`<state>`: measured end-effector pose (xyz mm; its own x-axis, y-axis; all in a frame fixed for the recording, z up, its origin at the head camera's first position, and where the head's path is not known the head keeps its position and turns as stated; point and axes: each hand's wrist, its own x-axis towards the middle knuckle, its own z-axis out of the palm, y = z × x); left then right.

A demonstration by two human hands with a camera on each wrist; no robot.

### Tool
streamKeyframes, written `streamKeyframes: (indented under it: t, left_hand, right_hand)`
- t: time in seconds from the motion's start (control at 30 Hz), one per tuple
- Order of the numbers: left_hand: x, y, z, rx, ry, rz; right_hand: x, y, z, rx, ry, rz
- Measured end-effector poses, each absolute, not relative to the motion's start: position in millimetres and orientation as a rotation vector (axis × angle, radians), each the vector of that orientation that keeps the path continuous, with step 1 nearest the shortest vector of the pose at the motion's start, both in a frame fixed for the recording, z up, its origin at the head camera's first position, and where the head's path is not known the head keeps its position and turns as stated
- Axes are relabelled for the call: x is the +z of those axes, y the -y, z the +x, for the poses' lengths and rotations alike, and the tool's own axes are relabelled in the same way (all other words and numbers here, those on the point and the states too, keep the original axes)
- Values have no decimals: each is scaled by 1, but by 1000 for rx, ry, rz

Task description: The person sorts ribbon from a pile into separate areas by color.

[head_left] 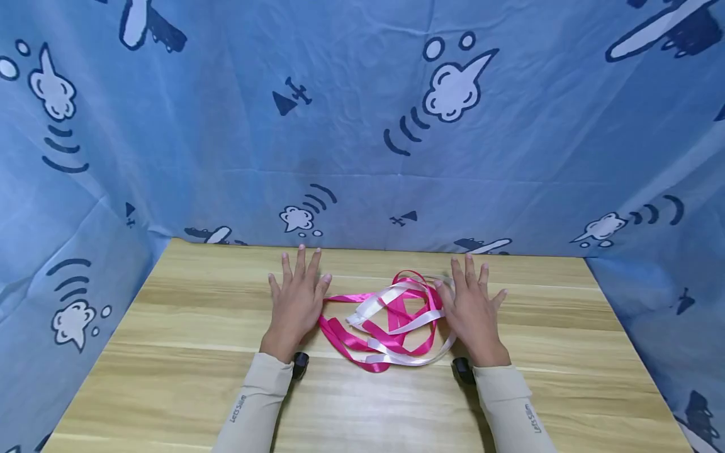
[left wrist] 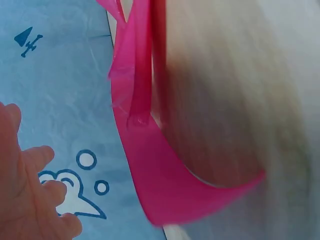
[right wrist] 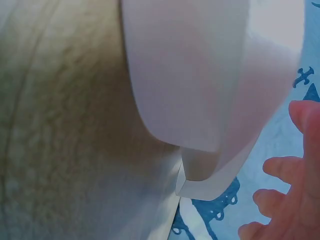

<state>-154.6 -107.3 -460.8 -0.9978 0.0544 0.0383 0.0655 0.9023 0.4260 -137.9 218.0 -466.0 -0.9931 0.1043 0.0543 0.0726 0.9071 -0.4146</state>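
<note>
My L hand (head_left: pixel 294 303) sits at 9 o'clock of the ribbons (head_left: pixel 399 322), R hand (head_left: pixel 470 311) at 3, fingers spread w/ no grip, contact unclear; tugging overlaps could knot 'em.

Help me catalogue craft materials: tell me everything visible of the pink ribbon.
The pink ribbon is bright, flat and narrow, with a satin-like sheen. It lies in loose loops on the wood-patterned table, between the left hand and the right hand, tangled with and touching white ribbon. Some stretches lie flat, others curl or twist, and blunt ends show. One stretch reaches beside the left hand; whether they touch is unclear, as is whether it is one piece or several.
</note>
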Motion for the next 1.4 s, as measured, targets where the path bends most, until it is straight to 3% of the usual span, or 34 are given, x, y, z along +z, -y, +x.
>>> streamKeyframes:
  t: [0.33, 0.9, 1.4]
  left_hand:
    - [-461, 99, -159, -758, 3032, -169]
    - [-447, 69, -176, -1038, 2913, -504]
    - [-432, 11, -216, -1400, 2896, -841]
  right_hand:
    - [-467, -221, -136, 665, 3008, -146]
    - [-463, -230, -134, 854, 2918, -142]
    - [-469, -242, -141, 1065, 2768, -145]
